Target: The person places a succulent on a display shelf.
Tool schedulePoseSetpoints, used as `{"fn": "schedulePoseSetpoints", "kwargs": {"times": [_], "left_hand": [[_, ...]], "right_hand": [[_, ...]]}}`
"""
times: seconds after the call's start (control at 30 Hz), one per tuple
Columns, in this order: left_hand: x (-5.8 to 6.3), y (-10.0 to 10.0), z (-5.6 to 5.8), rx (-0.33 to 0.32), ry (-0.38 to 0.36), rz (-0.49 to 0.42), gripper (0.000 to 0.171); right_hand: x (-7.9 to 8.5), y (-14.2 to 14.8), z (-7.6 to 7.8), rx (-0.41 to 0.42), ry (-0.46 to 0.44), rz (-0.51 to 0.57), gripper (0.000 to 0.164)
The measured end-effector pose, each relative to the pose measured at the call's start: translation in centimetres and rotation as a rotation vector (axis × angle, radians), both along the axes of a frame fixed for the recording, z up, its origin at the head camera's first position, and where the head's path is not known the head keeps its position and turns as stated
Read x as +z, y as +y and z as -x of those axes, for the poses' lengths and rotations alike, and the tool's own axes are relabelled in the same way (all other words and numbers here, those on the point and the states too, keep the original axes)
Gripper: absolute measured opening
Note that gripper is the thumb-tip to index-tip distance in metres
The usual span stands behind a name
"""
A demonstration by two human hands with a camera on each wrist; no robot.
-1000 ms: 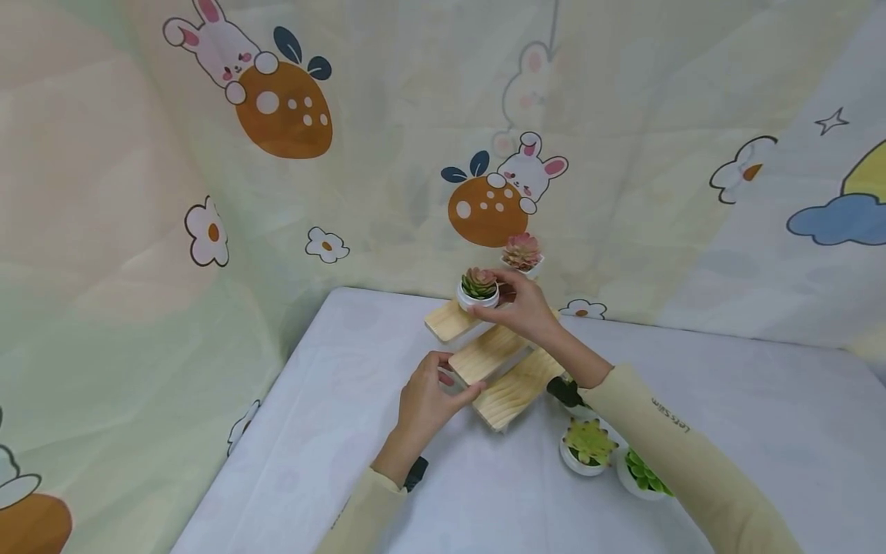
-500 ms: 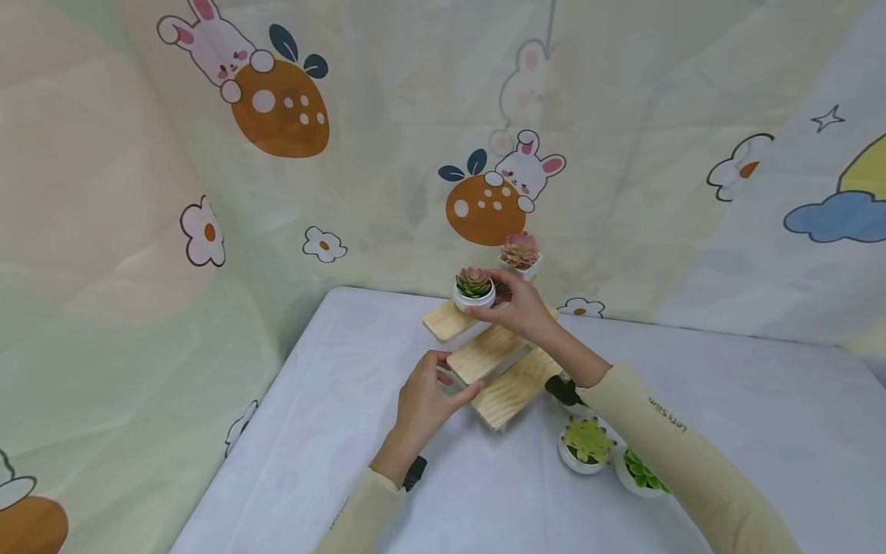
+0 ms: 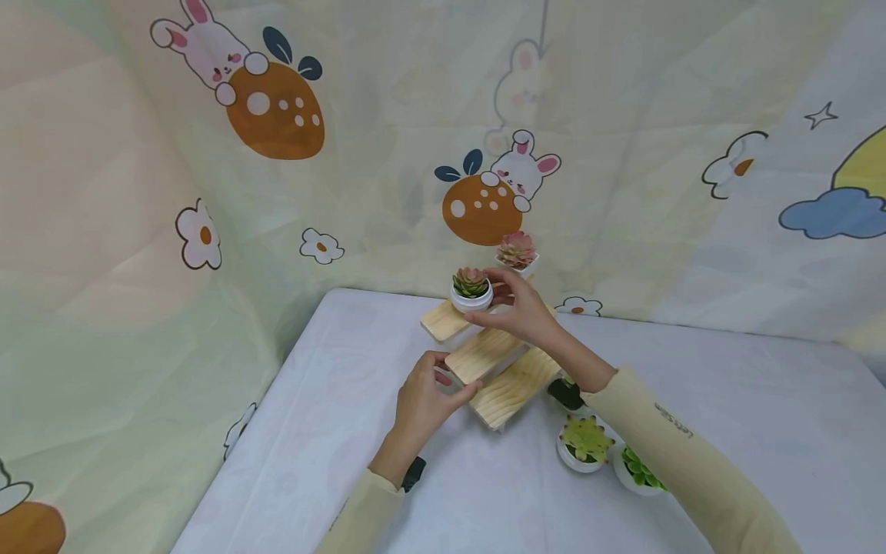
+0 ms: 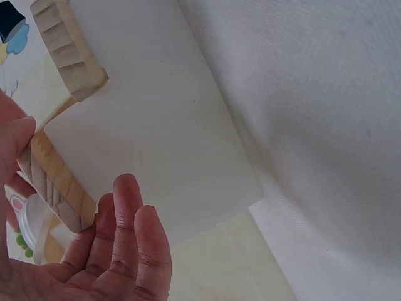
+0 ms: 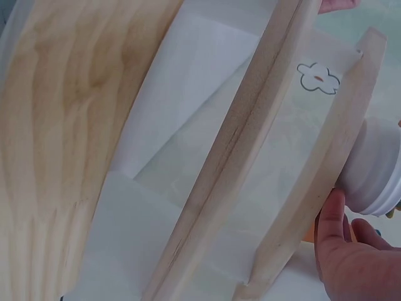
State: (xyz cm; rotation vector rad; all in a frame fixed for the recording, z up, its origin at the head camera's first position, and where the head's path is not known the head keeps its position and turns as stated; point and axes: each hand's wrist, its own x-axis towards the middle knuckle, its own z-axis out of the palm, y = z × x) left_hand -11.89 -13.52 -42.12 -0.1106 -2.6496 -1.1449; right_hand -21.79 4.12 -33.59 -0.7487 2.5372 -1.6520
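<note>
A wooden tiered stand (image 3: 481, 356) with white side panels stands on the table. My left hand (image 3: 424, 398) grips the left end of its middle board, thumb on the near side. In the left wrist view the board end (image 4: 59, 182) lies between thumb and fingers, the outer fingers extending past it. On the top board (image 3: 443, 321) sits a green-and-pink succulent in a round white pot (image 3: 472, 296). My right hand (image 3: 521, 312) holds this pot from its right side. The right wrist view shows fingertips against the white pot (image 5: 373, 166); part of the grip is hidden.
A pink succulent (image 3: 516, 252) in a white pot stands at the right end of the top board. Near my right forearm are a yellow-green succulent (image 3: 586, 440) and a bright green one (image 3: 638, 468). A patterned cloth (image 3: 388, 154) hangs behind the table.
The head view has drifted slightly. My right hand and the potted succulent have shifted a touch left along the top board; my left hand keeps its hold on the middle board.
</note>
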Motion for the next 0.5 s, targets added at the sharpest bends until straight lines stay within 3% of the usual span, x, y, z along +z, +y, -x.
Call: {"fn": "schedulePoseSetpoints", "kwargs": {"times": [0.5], "left_hand": [[-0.2,0.1,0.0,0.001,0.045,-0.002,0.06]], "right_hand": [[-0.4,2.9,-1.5,0.0,-0.036,0.044,0.08]]}}
